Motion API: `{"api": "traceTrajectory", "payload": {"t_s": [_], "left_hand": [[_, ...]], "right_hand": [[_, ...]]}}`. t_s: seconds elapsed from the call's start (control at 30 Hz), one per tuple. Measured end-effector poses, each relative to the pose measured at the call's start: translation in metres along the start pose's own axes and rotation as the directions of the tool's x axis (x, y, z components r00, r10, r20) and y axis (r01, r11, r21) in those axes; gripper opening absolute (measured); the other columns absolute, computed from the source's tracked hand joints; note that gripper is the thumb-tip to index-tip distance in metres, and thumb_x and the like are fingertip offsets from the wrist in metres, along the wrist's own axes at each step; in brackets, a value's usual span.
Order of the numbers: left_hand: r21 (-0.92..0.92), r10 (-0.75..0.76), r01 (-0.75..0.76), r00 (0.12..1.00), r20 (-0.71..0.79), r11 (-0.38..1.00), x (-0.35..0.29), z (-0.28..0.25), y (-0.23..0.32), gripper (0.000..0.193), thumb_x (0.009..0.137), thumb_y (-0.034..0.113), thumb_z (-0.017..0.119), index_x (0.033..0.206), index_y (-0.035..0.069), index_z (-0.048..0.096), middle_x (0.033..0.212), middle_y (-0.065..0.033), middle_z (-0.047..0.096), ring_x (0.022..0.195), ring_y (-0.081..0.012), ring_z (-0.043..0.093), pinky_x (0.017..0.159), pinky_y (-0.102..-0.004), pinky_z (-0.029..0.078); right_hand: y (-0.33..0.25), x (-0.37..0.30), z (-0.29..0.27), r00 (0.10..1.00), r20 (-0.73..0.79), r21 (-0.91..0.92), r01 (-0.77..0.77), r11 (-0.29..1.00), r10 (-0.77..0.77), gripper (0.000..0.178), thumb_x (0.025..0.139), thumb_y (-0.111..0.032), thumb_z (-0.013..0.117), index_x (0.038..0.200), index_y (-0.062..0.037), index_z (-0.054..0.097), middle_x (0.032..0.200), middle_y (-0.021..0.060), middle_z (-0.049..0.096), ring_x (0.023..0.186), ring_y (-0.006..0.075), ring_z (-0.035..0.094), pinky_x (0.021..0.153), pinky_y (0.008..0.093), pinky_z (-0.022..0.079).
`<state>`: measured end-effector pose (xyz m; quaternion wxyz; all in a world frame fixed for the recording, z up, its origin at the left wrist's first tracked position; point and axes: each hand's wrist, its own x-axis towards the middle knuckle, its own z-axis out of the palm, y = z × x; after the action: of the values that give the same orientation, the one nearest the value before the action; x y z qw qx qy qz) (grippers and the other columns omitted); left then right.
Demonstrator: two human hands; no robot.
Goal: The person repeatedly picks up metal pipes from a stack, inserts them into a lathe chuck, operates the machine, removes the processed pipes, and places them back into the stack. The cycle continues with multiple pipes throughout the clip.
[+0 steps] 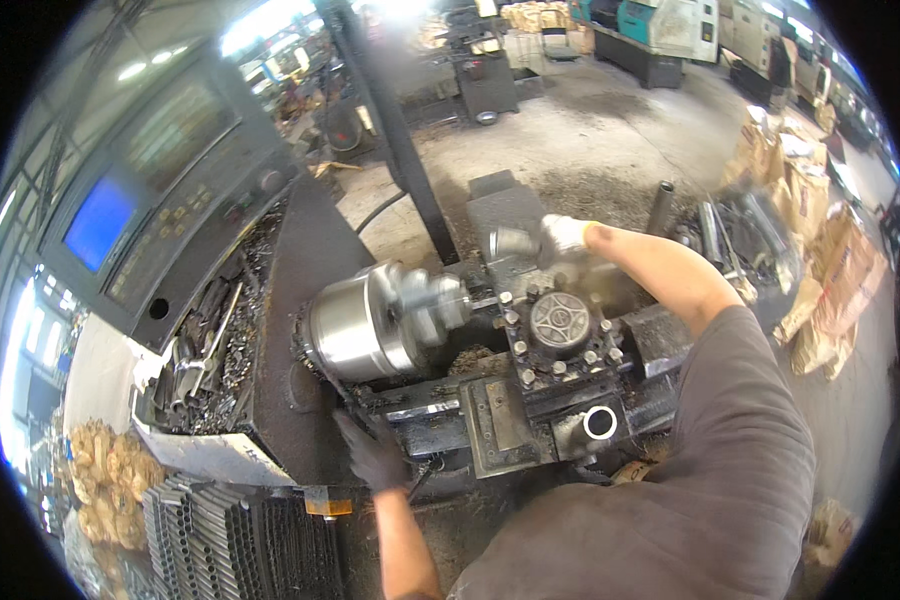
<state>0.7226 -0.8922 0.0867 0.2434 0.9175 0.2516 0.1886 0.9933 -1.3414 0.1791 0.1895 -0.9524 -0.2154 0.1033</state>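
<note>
While the left hand (373, 452), dark-gloved and spread flat, rested on the lathe's near edge, the white-gloved right hand (562, 240) had closed around a short metal cylinder (513, 243) on the far side, right of the chuck (375, 320), its axis running left-right.

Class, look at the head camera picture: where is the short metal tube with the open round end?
The short metal tube sits low and right of centre, on the lathe carriage just below the tool post, well right of the dark-gloved left hand.
</note>
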Motion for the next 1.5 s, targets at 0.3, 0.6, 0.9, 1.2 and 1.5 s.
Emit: {"api": "traceTrajectory", "payload": {"t_s": [0.3, 0.6, 0.9, 1.2, 1.5], "left_hand": [[0.206, 0.199, -0.236, 0.963, 0.184, 0.95, 0.097, 0.031, -0.03, 0.081, 0.101, 0.047, 0.057, 0.162, 0.003, 0.029, 0.153, -0.0277, 0.05, 0.134, -0.0468, 0.055, 0.109, -0.0503, 0.046], [0.147, 0.159, -0.228, 0.912, 0.378, 0.962, 0.106, 0.011, -0.015, 0.071, 0.102, 0.034, 0.055, 0.16, 0.0, 0.032, 0.153, -0.0271, 0.05, 0.139, -0.0429, 0.052, 0.114, -0.0447, 0.041], [0.131, 0.312, -0.363, 0.901, 0.302, 0.922, 0.104, 0.014, -0.026, 0.078, 0.1, 0.038, 0.059, 0.163, 0.003, 0.029, 0.161, -0.0256, 0.042, 0.144, -0.0421, 0.046, 0.12, -0.0448, 0.036], [0.029, 0.191, -0.2, 0.964, 0.185, 0.979, 0.078, -0.001, -0.01, 0.08, 0.097, 0.043, 0.062, 0.161, 0.006, 0.032, 0.152, -0.0271, 0.052, 0.134, -0.0456, 0.055, 0.109, -0.0508, 0.045], [-0.403, -0.015, 0.108, 0.973, 0.229, 0.909, -0.039, 0.001, -0.077, 0.05, 0.096, 0.019, 0.068, 0.142, 0.002, 0.058, 0.134, -0.0168, 0.066, 0.119, -0.0273, 0.064, 0.103, -0.0371, 0.05]], "right_hand": [[0.006, -0.356, 0.053, 0.438, -0.692, 0.401, -0.427, 0.81, 0.574, 0.058, 0.081, -0.027, 0.078, 0.131, -0.0025, 0.063, 0.1, 0.0215, 0.075, 0.086, 0.0305, 0.073, 0.08, 0.0438, 0.056], [0.092, -0.585, 0.339, -0.043, -0.05, 0.276, -0.961, -0.028, 0.998, 0.036, 0.08, -0.035, 0.079, 0.105, -0.0096, 0.079, 0.1, 0.0157, 0.077, 0.095, 0.0311, 0.073, 0.089, 0.0431, 0.056], [-0.094, -0.369, 0.082, 0.859, -0.427, 0.308, -0.154, 0.939, 0.281, 0.056, 0.084, -0.024, 0.08, 0.134, -0.0061, 0.065, 0.102, 0.0189, 0.077, 0.093, 0.0305, 0.074, 0.086, 0.0371, 0.059], [-0.175, -0.244, 0.048, 0.973, 0.087, -0.01, 0.216, 0.976, -0.214, 0.035, 0.082, -0.034, 0.079, 0.089, -0.0024, 0.065, 0.072, 0.0194, 0.065, 0.064, 0.0338, 0.066, 0.061, 0.0437, 0.054], [-0.147, -0.178, -0.079, 0.967, -0.079, 0.033, 0.246, 0.969, -0.243, 0.027, 0.077, -0.021, 0.08, 0.092, -0.0004, 0.072, 0.073, 0.0189, 0.071, 0.066, 0.0265, 0.073, 0.059, 0.0404, 0.06]]}}
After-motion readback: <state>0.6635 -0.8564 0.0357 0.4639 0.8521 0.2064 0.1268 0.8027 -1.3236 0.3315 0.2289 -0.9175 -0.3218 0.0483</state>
